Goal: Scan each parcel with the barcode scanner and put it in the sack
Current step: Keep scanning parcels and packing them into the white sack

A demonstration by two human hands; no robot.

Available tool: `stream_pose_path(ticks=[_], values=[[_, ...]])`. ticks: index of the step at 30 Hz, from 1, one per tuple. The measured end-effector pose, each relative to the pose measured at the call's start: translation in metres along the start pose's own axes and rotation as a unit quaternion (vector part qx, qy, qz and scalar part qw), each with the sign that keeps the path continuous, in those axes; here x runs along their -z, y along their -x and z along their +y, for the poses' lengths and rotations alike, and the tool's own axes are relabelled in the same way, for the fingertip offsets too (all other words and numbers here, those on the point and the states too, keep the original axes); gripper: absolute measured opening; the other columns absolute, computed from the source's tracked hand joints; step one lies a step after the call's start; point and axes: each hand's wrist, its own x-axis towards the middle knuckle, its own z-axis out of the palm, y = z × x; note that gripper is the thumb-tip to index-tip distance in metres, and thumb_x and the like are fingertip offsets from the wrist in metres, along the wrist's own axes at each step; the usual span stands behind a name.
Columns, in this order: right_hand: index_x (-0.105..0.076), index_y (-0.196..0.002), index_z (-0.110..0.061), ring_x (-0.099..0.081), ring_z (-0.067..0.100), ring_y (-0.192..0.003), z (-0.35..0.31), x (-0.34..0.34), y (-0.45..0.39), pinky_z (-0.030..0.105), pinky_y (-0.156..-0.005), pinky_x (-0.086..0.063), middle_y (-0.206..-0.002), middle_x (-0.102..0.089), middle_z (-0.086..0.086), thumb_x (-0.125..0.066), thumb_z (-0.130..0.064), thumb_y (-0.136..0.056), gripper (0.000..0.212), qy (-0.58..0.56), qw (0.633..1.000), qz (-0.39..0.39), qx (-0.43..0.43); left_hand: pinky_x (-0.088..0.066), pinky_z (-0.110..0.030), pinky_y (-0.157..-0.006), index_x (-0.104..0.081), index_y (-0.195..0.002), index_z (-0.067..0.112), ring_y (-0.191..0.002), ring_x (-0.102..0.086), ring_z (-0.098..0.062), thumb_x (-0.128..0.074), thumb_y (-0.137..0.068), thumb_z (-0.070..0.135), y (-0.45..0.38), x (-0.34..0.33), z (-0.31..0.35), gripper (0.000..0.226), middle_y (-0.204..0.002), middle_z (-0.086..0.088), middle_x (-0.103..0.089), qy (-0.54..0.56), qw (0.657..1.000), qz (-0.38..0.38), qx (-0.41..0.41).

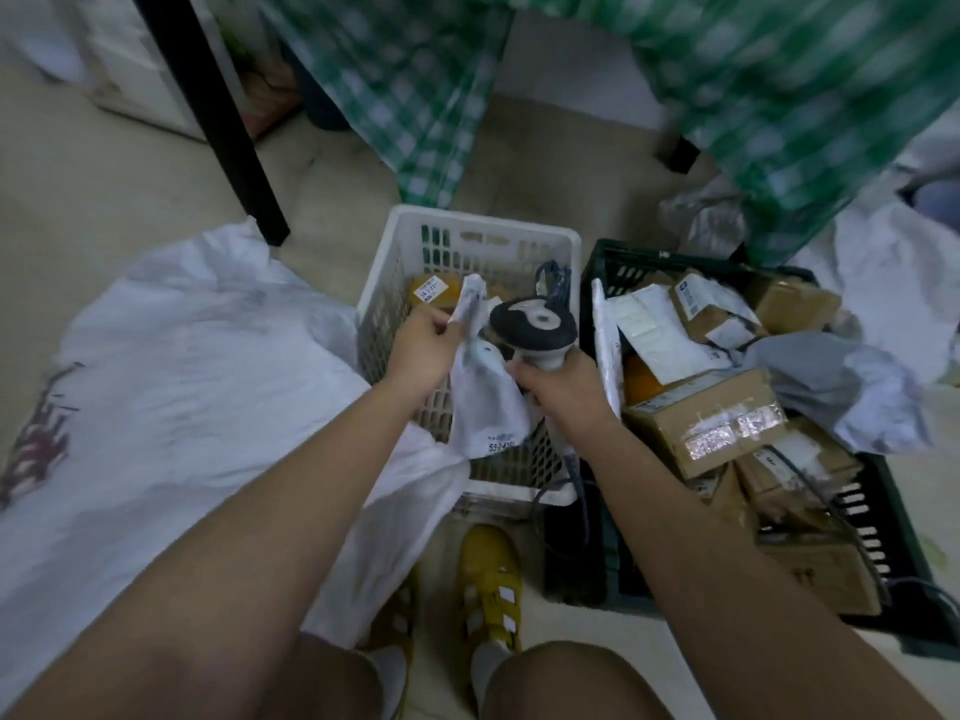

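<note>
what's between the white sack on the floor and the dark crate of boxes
The white basket, with the left hand holding a white parcel over it, in the head view.

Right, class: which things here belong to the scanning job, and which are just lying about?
Belongs to the job:
barcode scanner in right hand
white parcel in left hand
white sack
dark crate of parcels

Just lying about:
green checked cloth
black table leg

L hand (423,350) & R hand (563,389) both gripping, arms extended.

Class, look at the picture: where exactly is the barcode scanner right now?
The barcode scanner is mid-frame in the right hand, above the white basket, beside the white parcel.
</note>
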Motion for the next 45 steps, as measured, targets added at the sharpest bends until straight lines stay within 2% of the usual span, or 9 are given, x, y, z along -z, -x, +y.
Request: stream_pose_path(ticks=[8,12,16,20,25,28,38,41,45], values=[[-0.066,-0.091,-0.002,-0.069,0.005,-0.075,-0.045,-0.022,0.068,0.020,-0.070,-0.055,-0.082,-0.071,0.001,-0.080,-0.004,-0.074,0.022,-0.201,0.975,-0.015,0.093,-0.059,-0.037,-0.073,-0.056,-0.104,0.006,-0.087,-0.068,-0.024,-0.051,-0.100,0.022,0.070,0.055,0.058,0.017,-0.099,-0.013,-0.068,0.330,0.941,-0.004,0.067],[-0.061,-0.117,-0.012,-0.064,0.000,-0.100,-0.039,-0.039,0.076,0.015,-0.083,-0.052,-0.107,-0.069,-0.006,-0.083,-0.007,-0.070,0.051,-0.156,0.979,0.002,0.129,-0.053,-0.023,-0.056,-0.053,-0.111,0.004,-0.071,-0.065,-0.013,-0.047,-0.101,0.016,0.094,0.057,0.060,0.017,-0.091,-0.009,-0.064,0.444,0.888,-0.053,0.106],[-0.059,-0.101,-0.027,-0.061,-0.009,-0.084,-0.036,-0.034,0.069,0.006,-0.071,-0.048,-0.094,-0.063,-0.017,-0.069,0.004,-0.081,0.038,-0.198,0.972,0.055,0.113,-0.054,-0.027,-0.086,-0.063,-0.103,0.011,-0.100,-0.067,-0.016,-0.043,-0.102,0.015,0.103,0.059,0.055,0.020,-0.108,-0.003,-0.069,0.391,0.912,-0.099,0.076],[-0.063,-0.117,-0.006,-0.066,0.015,-0.096,-0.035,-0.007,0.058,0.028,-0.079,-0.055,-0.105,-0.069,0.000,-0.071,0.003,-0.080,0.039,-0.221,0.973,0.038,0.060,-0.043,-0.021,-0.087,-0.055,-0.126,0.020,-0.114,-0.055,-0.012,-0.051,-0.099,0.024,0.091,0.062,0.046,0.028,-0.124,0.005,-0.057,0.192,0.981,-0.007,0.031],[-0.066,-0.112,-0.009,-0.069,0.023,-0.097,-0.023,0.011,0.059,0.040,-0.082,-0.055,-0.107,-0.072,0.006,-0.071,0.005,-0.078,0.038,-0.219,0.974,-0.035,0.045,-0.037,-0.034,-0.102,-0.042,-0.142,0.022,-0.122,-0.050,-0.013,-0.055,-0.096,0.035,0.072,0.061,0.029,0.050,-0.133,0.007,-0.056,0.260,0.956,-0.083,0.111],[-0.067,-0.108,-0.012,-0.069,0.024,-0.096,-0.021,0.016,0.058,0.041,-0.081,-0.057,-0.105,-0.072,0.007,-0.070,0.005,-0.079,0.034,-0.234,0.971,-0.025,0.033,-0.043,-0.041,-0.101,-0.061,-0.119,0.012,-0.113,-0.060,-0.026,-0.061,-0.093,0.029,0.067,0.064,0.019,0.031,-0.109,-0.003,-0.071,0.322,0.926,-0.098,0.169],[-0.062,-0.124,-0.009,-0.068,0.019,-0.101,-0.015,0.033,0.048,0.035,-0.083,-0.057,-0.113,-0.070,0.004,-0.082,-0.029,-0.063,0.067,-0.283,0.959,0.032,0.015,-0.058,-0.029,-0.070,-0.054,-0.128,0.011,-0.095,-0.070,-0.015,-0.056,-0.096,0.013,0.069,0.088,0.024,0.031,-0.114,0.000,-0.069,0.437,0.891,0.093,0.079],[-0.064,-0.119,-0.005,-0.070,0.020,-0.094,-0.014,0.035,0.051,0.024,-0.065,-0.054,-0.107,-0.072,0.004,-0.080,-0.021,-0.073,0.050,-0.262,0.964,0.018,0.046,-0.058,-0.031,-0.079,-0.051,-0.133,0.009,-0.102,-0.068,-0.015,-0.054,-0.097,0.011,0.065,0.090,0.023,0.036,-0.121,-0.002,-0.066,0.496,0.855,0.130,0.084],[-0.071,-0.090,-0.018,-0.069,0.019,-0.090,-0.014,0.019,0.050,0.040,-0.083,-0.057,-0.092,-0.074,-0.001,-0.083,-0.009,-0.072,0.024,-0.227,0.971,0.064,0.042,-0.056,-0.033,-0.083,-0.052,-0.132,0.010,-0.104,-0.067,-0.016,-0.053,-0.098,0.011,0.065,0.085,0.023,0.035,-0.122,-0.002,-0.066,0.497,0.855,0.118,0.083]])
